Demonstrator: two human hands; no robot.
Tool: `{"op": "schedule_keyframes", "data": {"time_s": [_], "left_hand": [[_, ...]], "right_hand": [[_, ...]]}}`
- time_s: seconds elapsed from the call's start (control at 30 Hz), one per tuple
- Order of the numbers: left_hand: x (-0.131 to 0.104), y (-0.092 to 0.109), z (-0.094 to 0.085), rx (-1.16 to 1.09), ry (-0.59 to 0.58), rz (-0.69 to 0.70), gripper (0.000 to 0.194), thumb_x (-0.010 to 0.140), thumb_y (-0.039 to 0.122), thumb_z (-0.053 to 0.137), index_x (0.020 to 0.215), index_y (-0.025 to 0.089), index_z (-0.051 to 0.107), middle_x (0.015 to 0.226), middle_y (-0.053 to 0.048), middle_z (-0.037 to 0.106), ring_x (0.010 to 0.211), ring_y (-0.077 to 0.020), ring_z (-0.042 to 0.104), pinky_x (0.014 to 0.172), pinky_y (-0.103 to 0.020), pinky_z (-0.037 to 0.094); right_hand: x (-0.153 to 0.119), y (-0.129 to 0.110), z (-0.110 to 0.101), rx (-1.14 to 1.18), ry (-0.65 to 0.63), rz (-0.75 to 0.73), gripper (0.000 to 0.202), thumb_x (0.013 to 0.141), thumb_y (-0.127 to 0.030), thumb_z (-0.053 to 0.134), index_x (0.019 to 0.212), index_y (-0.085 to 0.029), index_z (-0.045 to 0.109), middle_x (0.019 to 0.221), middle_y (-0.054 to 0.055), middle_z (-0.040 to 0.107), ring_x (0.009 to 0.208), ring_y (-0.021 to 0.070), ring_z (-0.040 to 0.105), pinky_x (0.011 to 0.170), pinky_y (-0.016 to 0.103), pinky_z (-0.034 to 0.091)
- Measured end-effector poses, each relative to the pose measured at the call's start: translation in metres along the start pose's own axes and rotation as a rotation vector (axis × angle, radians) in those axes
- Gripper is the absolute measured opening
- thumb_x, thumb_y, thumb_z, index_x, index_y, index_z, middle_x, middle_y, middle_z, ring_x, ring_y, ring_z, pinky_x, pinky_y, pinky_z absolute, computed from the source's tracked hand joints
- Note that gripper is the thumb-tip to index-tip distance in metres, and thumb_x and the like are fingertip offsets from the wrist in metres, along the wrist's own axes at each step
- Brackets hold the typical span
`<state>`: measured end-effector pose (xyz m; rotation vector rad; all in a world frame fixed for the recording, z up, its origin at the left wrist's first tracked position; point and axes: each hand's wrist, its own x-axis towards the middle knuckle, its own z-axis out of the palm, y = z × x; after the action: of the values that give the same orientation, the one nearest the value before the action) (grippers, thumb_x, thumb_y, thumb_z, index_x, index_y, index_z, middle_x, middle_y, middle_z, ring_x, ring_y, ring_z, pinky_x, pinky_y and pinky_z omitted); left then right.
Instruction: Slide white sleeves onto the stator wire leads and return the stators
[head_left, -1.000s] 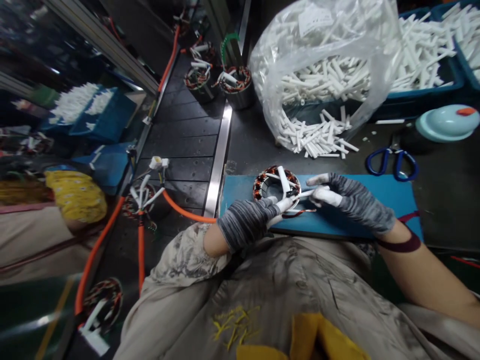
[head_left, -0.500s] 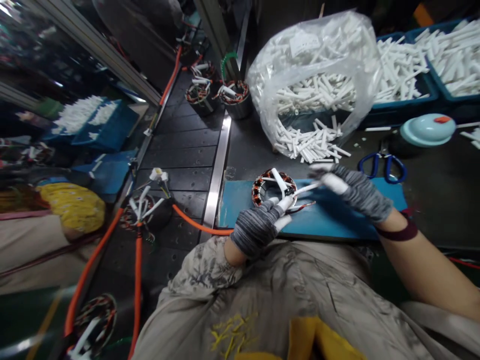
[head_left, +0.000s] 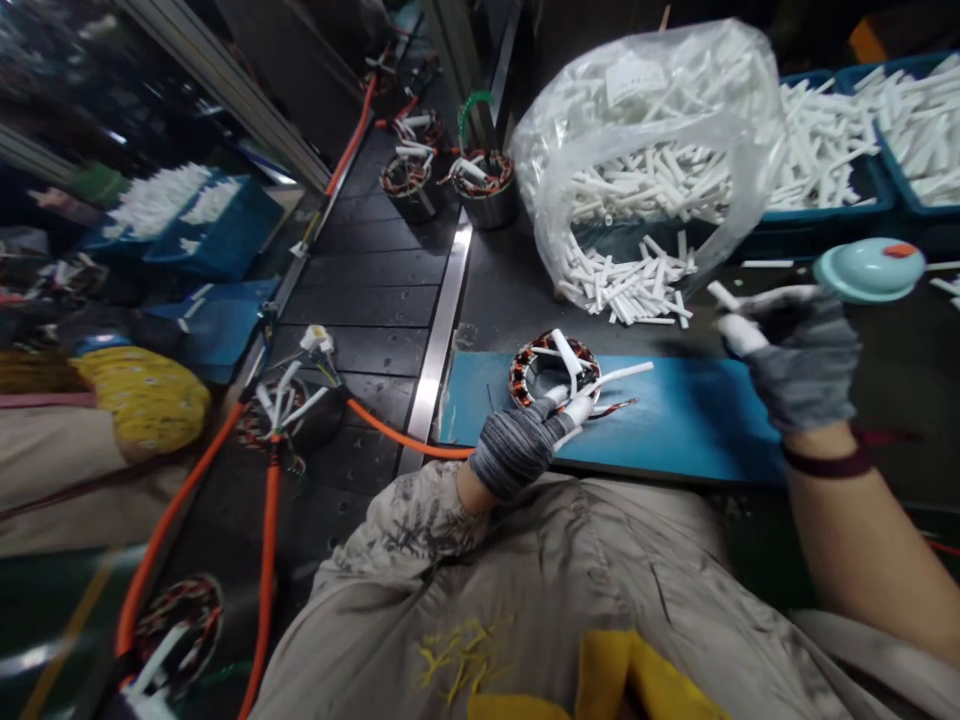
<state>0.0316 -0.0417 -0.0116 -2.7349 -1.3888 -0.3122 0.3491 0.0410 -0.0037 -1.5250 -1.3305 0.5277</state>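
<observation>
A ring-shaped coil with black and orange windings (head_left: 523,378) rests on the blue board (head_left: 675,425). My left hand (head_left: 517,445), in a grey glove with white fingertips, is closed on its white-sleeved leads at the near side. One long white sleeve (head_left: 630,372) points right from the fingers, above a dark and red lead end. My right hand (head_left: 802,360), gloved the same way, is blurred over the dark bench right of the board. Its white-tipped thumb and a finger point left; whether it holds anything is unclear. The blue-handled pliers are hidden from view.
An open plastic bag of white tubes (head_left: 645,170) stands behind the board, beside blue bins (head_left: 840,215). A light-blue lid (head_left: 870,270) is at right. More coils (head_left: 409,190) and orange cables (head_left: 266,570) lie left. Another person's yellow sleeve (head_left: 150,400) shows far left.
My right hand has moved right, away from the coil's white sleeve, to where the blue-handled pliers showed before. My left hand stays at the coil. The view has shifted slightly.
</observation>
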Motion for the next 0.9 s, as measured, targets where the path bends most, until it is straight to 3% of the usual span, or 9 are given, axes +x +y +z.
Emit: {"op": "schedule_keyframes", "data": {"time_s": [0.07, 0.13, 0.23, 0.4, 0.5, 0.57, 0.73, 0.83, 0.9], "left_hand": [[0.001, 0.002, -0.002, 0.020, 0.010, -0.015, 0.038, 0.108, 0.030, 0.063, 0.145, 0.034, 0.072, 0.142, -0.009, 0.075, 0.099, -0.0222, 0.082, 0.070, -0.027, 0.066], [0.001, 0.002, -0.003, 0.026, 0.026, -0.019, 0.037, 0.108, 0.031, 0.063, 0.144, 0.034, 0.073, 0.138, -0.010, 0.077, 0.096, -0.0231, 0.082, 0.065, -0.028, 0.064], [0.001, 0.002, -0.005, 0.006, 0.020, -0.024, 0.038, 0.107, 0.029, 0.064, 0.144, 0.034, 0.073, 0.137, -0.010, 0.077, 0.104, -0.0240, 0.082, 0.068, -0.027, 0.064], [0.002, 0.003, -0.006, -0.003, -0.020, -0.041, 0.038, 0.108, 0.031, 0.063, 0.145, 0.033, 0.073, 0.138, -0.010, 0.077, 0.100, -0.0232, 0.082, 0.065, -0.027, 0.062], [0.003, 0.004, -0.007, -0.010, -0.025, -0.053, 0.038, 0.108, 0.032, 0.064, 0.144, 0.034, 0.073, 0.139, -0.010, 0.076, 0.103, -0.0235, 0.081, 0.068, -0.027, 0.062], [0.003, 0.006, -0.008, -0.004, -0.036, -0.063, 0.037, 0.107, 0.034, 0.064, 0.143, 0.032, 0.074, 0.141, -0.011, 0.075, 0.099, -0.0238, 0.081, 0.065, -0.028, 0.060], [0.001, 0.012, -0.003, 0.074, -0.009, -0.046, 0.035, 0.109, 0.032, 0.059, 0.140, 0.028, 0.075, 0.139, -0.015, 0.076, 0.080, -0.0216, 0.079, 0.057, -0.028, 0.055], [-0.002, 0.014, 0.007, 0.128, 0.064, -0.021, 0.036, 0.107, 0.027, 0.061, 0.140, 0.027, 0.075, 0.136, -0.018, 0.077, 0.074, -0.0211, 0.078, 0.056, -0.027, 0.054], [-0.005, 0.015, 0.014, 0.142, 0.111, -0.009, 0.039, 0.105, 0.025, 0.063, 0.142, 0.027, 0.073, 0.137, -0.019, 0.076, 0.073, -0.0211, 0.077, 0.055, -0.028, 0.054]], "right_hand": [[-0.035, -0.020, -0.006, 0.197, -0.202, 0.058, 0.043, 0.087, -0.044, 0.081, 0.124, -0.026, 0.070, 0.105, 0.006, 0.081, 0.081, 0.0214, 0.074, 0.082, 0.041, 0.062], [-0.063, -0.032, -0.007, 0.187, -0.353, 0.120, 0.030, 0.087, -0.045, 0.080, 0.109, -0.025, 0.077, 0.103, 0.006, 0.083, 0.086, 0.0234, 0.077, 0.086, 0.042, 0.063], [-0.079, -0.029, -0.001, 0.152, -0.376, 0.232, 0.029, 0.080, -0.049, 0.084, 0.094, -0.024, 0.081, 0.097, 0.006, 0.084, 0.090, 0.0274, 0.079, 0.085, 0.043, 0.065], [-0.070, -0.008, 0.009, 0.232, -0.393, 0.303, 0.037, 0.072, -0.053, 0.092, 0.093, -0.024, 0.083, 0.098, 0.006, 0.085, 0.093, 0.0281, 0.080, 0.088, 0.043, 0.066], [-0.066, -0.010, 0.011, 0.273, -0.478, 0.226, 0.037, 0.074, -0.056, 0.092, 0.092, -0.025, 0.084, 0.098, 0.005, 0.085, 0.093, 0.0276, 0.081, 0.088, 0.042, 0.067], [-0.067, -0.018, 0.011, 0.263, -0.567, 0.085, 0.033, 0.081, -0.057, 0.087, 0.093, -0.027, 0.085, 0.097, 0.005, 0.085, 0.090, 0.0272, 0.081, 0.087, 0.042, 0.068], [-0.073, -0.041, 0.008, 0.067, -0.664, -0.281, 0.025, 0.103, -0.038, 0.066, 0.116, -0.030, 0.085, 0.108, 0.005, 0.086, 0.097, 0.0261, 0.082, 0.096, 0.042, 0.067], [-0.072, -0.051, 0.009, 0.043, -0.716, -0.259, 0.032, 0.107, -0.042, 0.059, 0.122, -0.027, 0.083, 0.113, 0.006, 0.085, 0.101, 0.0265, 0.082, 0.095, 0.039, 0.066], [-0.067, -0.054, 0.011, 0.025, -0.805, -0.198, 0.037, 0.108, -0.047, 0.055, 0.123, -0.026, 0.082, 0.102, 0.005, 0.086, 0.088, 0.0244, 0.081, 0.086, 0.036, 0.066]]}}
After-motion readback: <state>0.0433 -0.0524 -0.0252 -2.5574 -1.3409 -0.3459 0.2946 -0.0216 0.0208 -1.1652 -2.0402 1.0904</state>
